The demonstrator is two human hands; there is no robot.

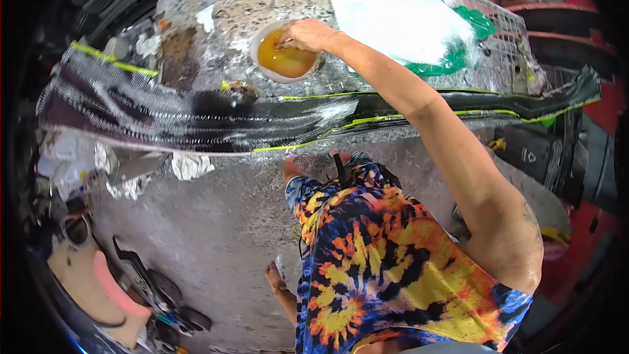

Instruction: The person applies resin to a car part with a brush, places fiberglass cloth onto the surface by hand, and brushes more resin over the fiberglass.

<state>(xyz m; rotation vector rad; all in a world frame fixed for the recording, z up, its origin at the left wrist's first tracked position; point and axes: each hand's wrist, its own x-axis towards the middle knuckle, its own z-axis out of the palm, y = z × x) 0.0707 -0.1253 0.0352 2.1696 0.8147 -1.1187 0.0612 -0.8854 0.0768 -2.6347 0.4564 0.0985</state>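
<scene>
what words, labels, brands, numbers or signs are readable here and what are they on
No words, brands or numbers can be read.
White triangular mark, on the black object at the right: too small and blurred to make out.

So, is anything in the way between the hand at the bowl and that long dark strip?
Just the near rim of the bowl, it seems: the right hand reaches in over the amber liquid, and the long dark strip lies beyond that rim, on the near side. Nothing else visible stands directly between them.
</scene>
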